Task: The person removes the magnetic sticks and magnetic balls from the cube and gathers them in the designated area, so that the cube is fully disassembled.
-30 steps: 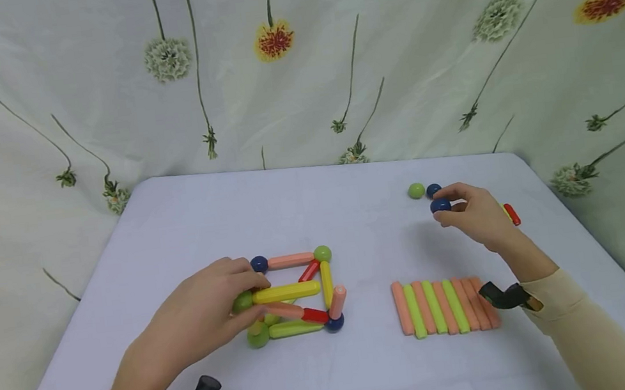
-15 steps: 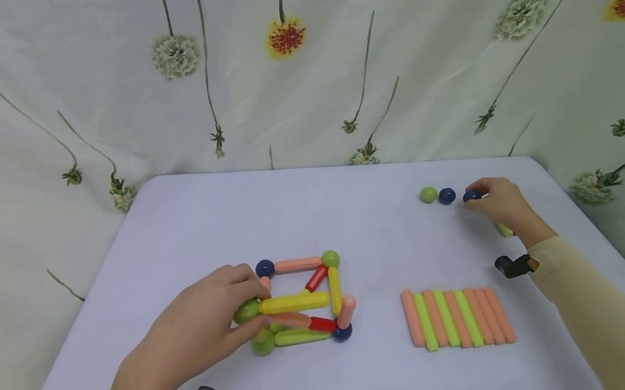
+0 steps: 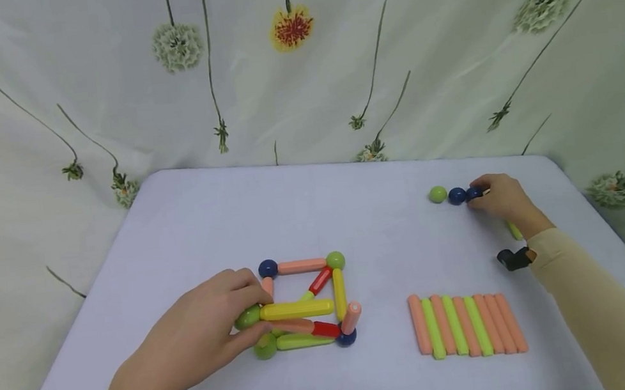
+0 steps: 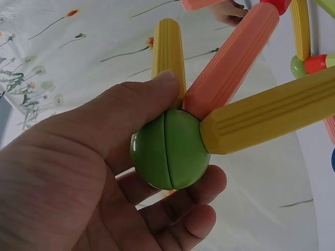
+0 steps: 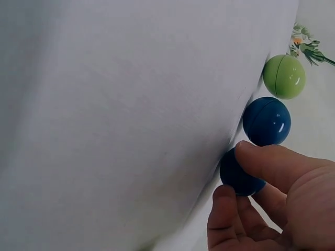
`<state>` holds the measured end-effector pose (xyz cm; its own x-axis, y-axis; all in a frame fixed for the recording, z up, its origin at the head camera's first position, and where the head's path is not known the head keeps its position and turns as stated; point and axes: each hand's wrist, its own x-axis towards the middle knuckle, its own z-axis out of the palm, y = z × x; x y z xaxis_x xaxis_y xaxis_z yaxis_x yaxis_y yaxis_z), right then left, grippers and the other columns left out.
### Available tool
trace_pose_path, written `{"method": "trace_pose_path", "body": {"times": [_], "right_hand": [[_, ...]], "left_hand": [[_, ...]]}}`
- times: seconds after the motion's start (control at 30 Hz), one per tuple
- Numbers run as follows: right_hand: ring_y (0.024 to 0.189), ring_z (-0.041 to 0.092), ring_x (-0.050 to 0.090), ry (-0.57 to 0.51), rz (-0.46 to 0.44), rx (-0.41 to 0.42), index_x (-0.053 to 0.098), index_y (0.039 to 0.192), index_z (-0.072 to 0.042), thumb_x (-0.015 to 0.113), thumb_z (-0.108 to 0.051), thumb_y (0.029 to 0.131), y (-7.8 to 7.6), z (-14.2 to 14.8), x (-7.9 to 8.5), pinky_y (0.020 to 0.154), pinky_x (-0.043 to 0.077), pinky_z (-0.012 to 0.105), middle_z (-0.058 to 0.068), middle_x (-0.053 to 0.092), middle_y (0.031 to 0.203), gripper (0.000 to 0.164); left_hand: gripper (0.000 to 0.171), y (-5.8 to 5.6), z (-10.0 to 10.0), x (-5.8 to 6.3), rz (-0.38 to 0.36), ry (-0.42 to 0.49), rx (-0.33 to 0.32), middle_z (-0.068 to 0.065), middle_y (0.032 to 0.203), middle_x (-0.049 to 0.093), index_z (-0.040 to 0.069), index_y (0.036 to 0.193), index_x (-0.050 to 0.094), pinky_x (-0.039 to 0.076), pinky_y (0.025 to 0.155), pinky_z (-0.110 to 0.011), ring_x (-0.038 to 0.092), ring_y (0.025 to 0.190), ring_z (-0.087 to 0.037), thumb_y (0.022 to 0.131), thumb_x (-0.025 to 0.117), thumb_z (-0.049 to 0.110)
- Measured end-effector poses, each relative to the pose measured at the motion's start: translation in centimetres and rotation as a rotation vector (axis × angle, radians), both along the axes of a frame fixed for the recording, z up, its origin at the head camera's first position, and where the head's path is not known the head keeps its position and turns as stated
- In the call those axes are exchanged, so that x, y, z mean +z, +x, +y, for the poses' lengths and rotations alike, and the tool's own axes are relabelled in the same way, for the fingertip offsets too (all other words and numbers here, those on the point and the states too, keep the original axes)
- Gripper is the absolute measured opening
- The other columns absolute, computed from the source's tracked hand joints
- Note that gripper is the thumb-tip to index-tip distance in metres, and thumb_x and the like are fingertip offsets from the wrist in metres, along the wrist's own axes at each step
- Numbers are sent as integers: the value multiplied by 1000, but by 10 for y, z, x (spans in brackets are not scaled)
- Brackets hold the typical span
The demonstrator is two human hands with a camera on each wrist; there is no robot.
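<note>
On the left of the table, my left hand [image 3: 200, 330] grips a green ball [image 4: 170, 151] between thumb and fingers. Two yellow rods and a salmon rod [image 4: 233, 60] fan out from that ball. Beneath lies a four-sided frame of rods with a ball at each corner, such as the blue ball [image 3: 268, 268] at the back left; the hand covers part of it. At the far right, my right hand [image 3: 503, 200] pinches a blue ball [image 5: 238, 175] at table level. Beside it sit another blue ball [image 5: 267, 121] and a light green ball [image 5: 284, 77].
Salmon and green rods [image 3: 455, 327] lie side by side at the front right. A yellow-green rod [image 3: 515, 231] shows partly behind the right wrist. A flowered curtain [image 3: 255, 98] hangs behind the table's back edge.
My right hand has carried its blue ball to the right and down, into line with the other blue and green balls. The left hand keeps its grip; the head view has shifted slightly.
</note>
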<state>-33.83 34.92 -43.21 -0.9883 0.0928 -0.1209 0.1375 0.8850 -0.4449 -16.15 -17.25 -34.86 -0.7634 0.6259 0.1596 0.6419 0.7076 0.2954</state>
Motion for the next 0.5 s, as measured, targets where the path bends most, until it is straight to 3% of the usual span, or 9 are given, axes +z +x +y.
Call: {"method": "trace_pose_path", "body": {"times": [0.5], "right_hand": [[115,48,46,-13,-10,-24,43,138,4,67,-20,91,3,4,5,92,41,61,31,45,132,58]], "left_hand": [[22,0,1,0,15,0,1,18,90,49,24,96,69,46,65,-19,45,80,-2,79,82,28]]}}
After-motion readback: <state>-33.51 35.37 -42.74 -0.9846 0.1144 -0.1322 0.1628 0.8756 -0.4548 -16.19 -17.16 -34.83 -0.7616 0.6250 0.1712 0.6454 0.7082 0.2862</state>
